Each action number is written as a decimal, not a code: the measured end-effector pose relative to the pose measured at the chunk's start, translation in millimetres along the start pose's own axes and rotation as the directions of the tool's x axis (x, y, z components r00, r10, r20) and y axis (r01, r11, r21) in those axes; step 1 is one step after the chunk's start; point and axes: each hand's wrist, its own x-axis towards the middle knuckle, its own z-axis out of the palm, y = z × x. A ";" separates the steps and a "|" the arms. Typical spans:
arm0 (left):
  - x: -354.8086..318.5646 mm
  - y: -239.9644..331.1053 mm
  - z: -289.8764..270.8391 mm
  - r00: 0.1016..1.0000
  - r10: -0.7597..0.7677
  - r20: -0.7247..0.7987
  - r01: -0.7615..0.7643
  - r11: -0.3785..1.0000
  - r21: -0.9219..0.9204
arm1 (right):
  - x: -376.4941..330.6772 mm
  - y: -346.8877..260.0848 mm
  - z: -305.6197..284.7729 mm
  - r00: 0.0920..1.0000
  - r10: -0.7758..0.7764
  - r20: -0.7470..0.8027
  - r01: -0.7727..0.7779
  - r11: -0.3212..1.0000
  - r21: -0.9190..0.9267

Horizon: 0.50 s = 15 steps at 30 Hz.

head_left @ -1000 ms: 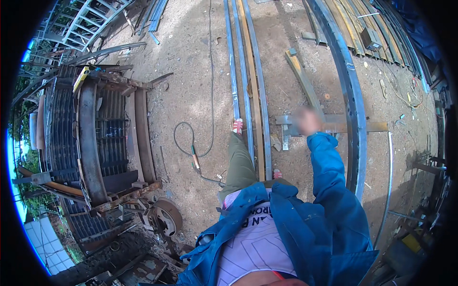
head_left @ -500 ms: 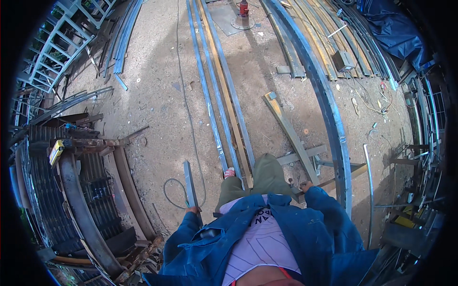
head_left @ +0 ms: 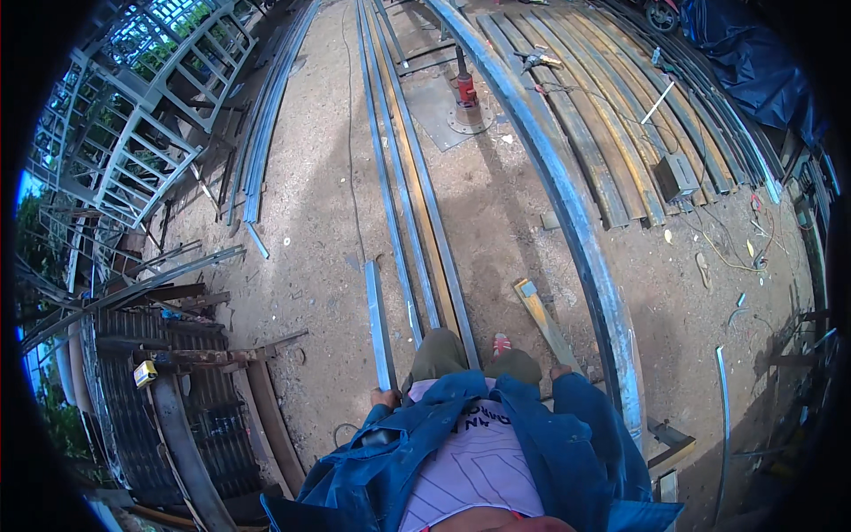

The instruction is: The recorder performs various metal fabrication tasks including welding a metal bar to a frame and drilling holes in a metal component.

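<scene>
Since half a sec ago the view has tipped further fwd: more of the long rails and the red jack-like post (head_left: 464,90) now show up top, and the left hand (head_left: 385,397) has brought the short grey steel bar (head_left: 377,324) up and out ahead, where before it sat lower by the hip. Left hand looks wrapped round the bar's near end, fingers curled shut on it, though the blue jacket sleeve (head_left: 363,452) covers the wrist and part of the grip. Bar points away from the body, roughly parallel w/ the bundle of long steel strips (head_left: 417,222) on the dirt just to its right; prob. held by one end so the far end rides low over the ground, but can't tell if the tip touches the ground or hangs clear. Right hand (head_left: 561,372) sits low by the right hip, just beside the big curved steel beam (head_left: 567,204) and near the yellowish offcut (head_left: 545,319); only a sliver shows past the cuff, so spread or closed can't be told, nor whether it holds anything. One foot in a red sandal (head_left: 502,344) peeks out past the knees; other foot hidden. Fisheye bends all rails, so real straightness is hard to judge. Far-left grilles (head_left: 142,151) are cut off at the rim.
</scene>
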 end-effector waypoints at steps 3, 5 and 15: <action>43.4 65.8 33.5 0.989 0.103 0.110 -0.110 0.992 0.061 | 27.2 -129.7 -43.7 0.865 -0.414 -0.285 0.397 0.910 -0.116; 104.2 76.5 20.2 0.957 0.167 0.236 -0.137 0.980 -0.141 | 22.0 -239.8 -48.2 0.794 -0.563 -0.228 0.567 0.822 -0.054; 292.6 364.7 160.1 0.819 0.166 0.550 -0.269 0.957 0.111 | 148.9 -457.9 -28.0 0.801 -0.598 -0.023 0.584 0.774 0.242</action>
